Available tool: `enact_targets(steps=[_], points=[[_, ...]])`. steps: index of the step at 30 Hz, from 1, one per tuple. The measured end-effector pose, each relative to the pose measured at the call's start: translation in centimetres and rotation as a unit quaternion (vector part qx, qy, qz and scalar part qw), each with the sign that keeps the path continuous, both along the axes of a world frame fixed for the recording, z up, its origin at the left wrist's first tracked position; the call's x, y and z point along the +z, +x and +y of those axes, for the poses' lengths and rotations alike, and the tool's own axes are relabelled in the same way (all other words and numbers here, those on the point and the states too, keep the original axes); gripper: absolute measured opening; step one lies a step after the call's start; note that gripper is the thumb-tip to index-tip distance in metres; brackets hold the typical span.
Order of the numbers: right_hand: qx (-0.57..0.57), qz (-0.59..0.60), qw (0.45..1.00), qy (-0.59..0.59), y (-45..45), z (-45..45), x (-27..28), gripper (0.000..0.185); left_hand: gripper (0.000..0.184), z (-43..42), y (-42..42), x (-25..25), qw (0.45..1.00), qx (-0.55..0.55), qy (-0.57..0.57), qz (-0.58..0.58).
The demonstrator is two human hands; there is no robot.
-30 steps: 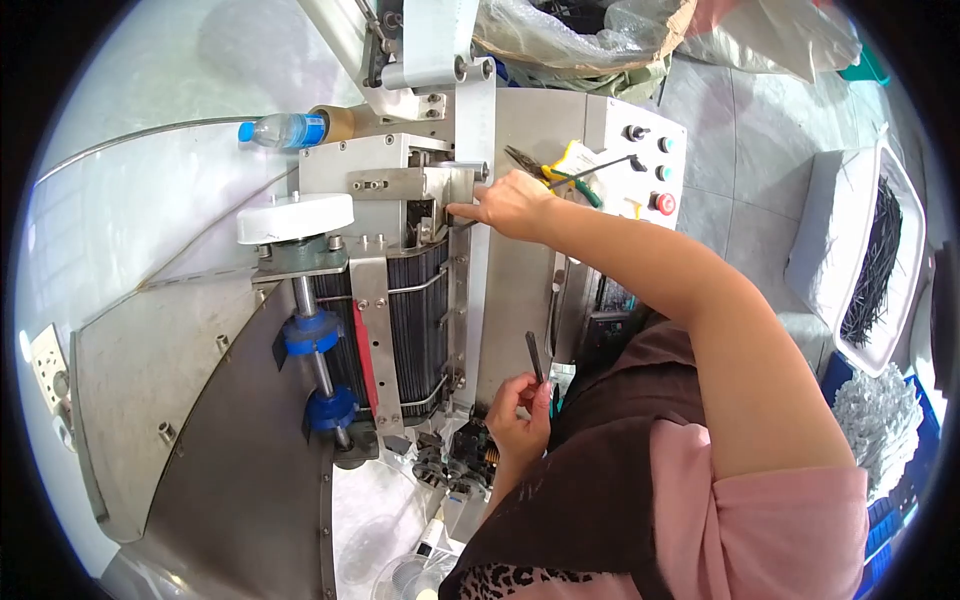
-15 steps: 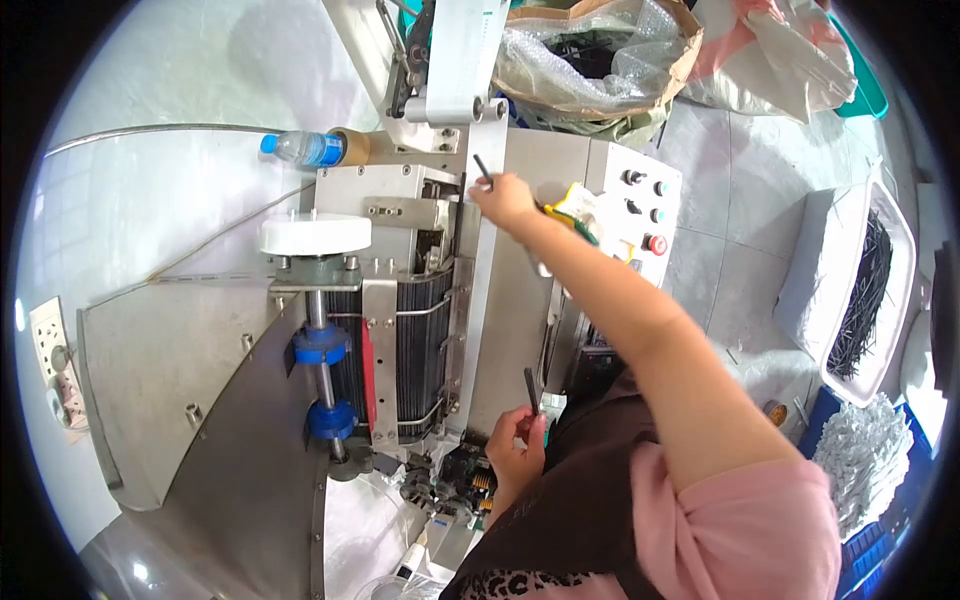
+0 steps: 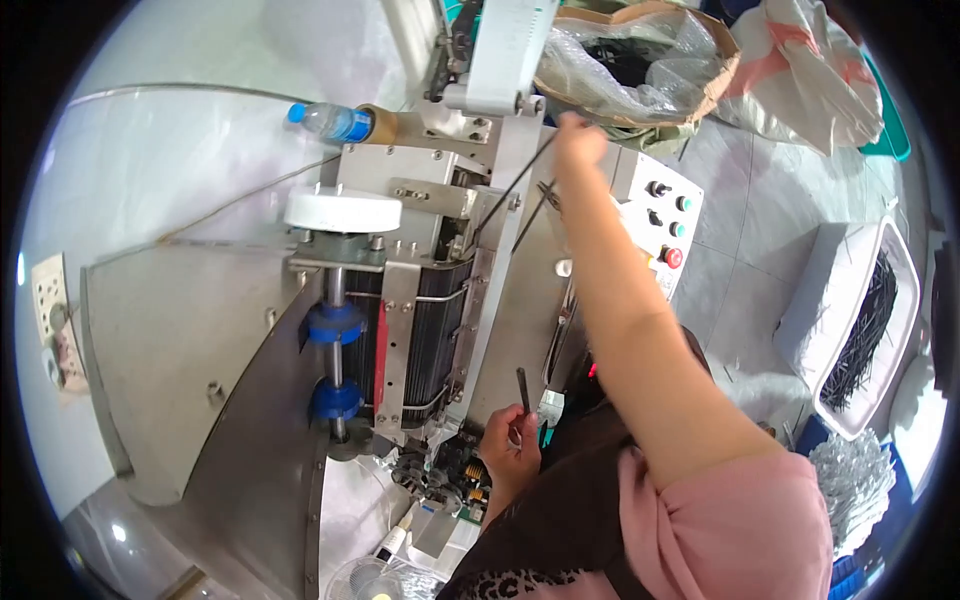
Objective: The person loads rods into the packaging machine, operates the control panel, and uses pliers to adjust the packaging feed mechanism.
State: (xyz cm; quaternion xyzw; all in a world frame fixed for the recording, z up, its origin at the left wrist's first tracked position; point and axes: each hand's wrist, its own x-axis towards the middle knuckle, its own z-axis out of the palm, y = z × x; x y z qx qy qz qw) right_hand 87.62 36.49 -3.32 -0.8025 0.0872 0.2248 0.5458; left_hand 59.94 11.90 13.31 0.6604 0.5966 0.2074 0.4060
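My right hand (image 3: pixel 580 148) is closed, its fingers pinching the upper end of a long thin black straw (image 3: pixel 515 187). The straw slants down to the left, its lower tip beside the machine's hopper. A second dark slanting line runs alongside it over the metal; whether it is another straw or a reflection I cannot tell. Low in the middle, my left hand (image 3: pixel 511 445) is closed around a black straw (image 3: pixel 523 388) that sticks up from the fingers; its lower part is mostly hidden. The hopper (image 3: pixel 430 335) to the left is packed with black straws behind metal bars.
A white film strip (image 3: pixel 510 50) passes over a roller above the hopper. Buttons fill a control panel (image 3: pixel 660 215) on the right. A water bottle (image 3: pixel 335 122) lies at the back left. A white bin (image 3: pixel 800 300) of black straws, a lined box (image 3: pixel 690 75) and a sack (image 3: pixel 800 75) stand around.
My right hand has risen and moved right, away from the machine, and a long straw now shows from its fingers. My left hand stays low with its straw; the view has shifted slightly.
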Motion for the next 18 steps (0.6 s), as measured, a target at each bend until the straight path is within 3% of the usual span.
enact_targets(steps=[2,3,5,6,7,8,10,12,13,14,16,18], points=[[-0.038,0.022,0.994,0.097,4.1,-1.0,3.0,0.021,0.014,0.0,-0.7,-0.1,0.997,-0.012,0.042,0.056],[0.032,-0.034,0.990,0.132,5.2,-1.6,5.6,0.019,0.014,0.6,-0.7,-0.4,0.998,-0.012,0.047,0.045],[0.166,-0.125,0.963,0.172,5.2,-3.7,9.7,0.019,0.018,1.8,-0.1,-0.7,0.991,0.045,0.027,-0.122],[0.255,-0.093,0.943,0.195,3.4,-6.0,14.1,0.020,0.020,2.8,0.6,-1.0,0.983,0.033,0.040,-0.173],[0.309,-0.054,0.916,0.250,1.6,-7.4,14.9,0.019,0.023,4.0,1.7,-1.3,0.973,0.022,0.053,-0.224],[0.302,0.029,0.884,0.355,-1.0,-9.0,15.6,0.013,0.023,5.0,3.3,-0.9,0.959,0.030,0.030,-0.281],[0.407,0.118,0.844,0.328,-5.9,-13.3,16.9,0.014,0.024,5.8,5.3,-0.7,0.935,0.041,0.010,-0.351],[0.402,0.121,0.881,0.219,-10.6,-17.0,16.9,0.025,0.021,5.5,6.0,-2.4,0.832,0.139,-0.267,-0.466],[0.404,0.042,0.882,0.240,-12.2,-18.5,15.0,0.023,0.022,4.5,5.8,-4.3,0.813,0.135,-0.293,-0.485],[0.416,0.040,0.887,0.198,-12.7,-20.0,14.8,0.026,0.024,3.1,5.7,-5.9,0.793,0.130,-0.321,-0.501],[0.385,0.221,0.868,0.221,-12.6,-21.7,14.9,0.028,0.030,0.7,5.4,-5.3,0.785,0.122,-0.323,-0.515],[0.444,0.146,0.871,0.149,-11.9,-22.4,14.1,0.028,0.039,-1.4,4.2,-4.2,0.786,-0.038,-0.372,-0.492]])
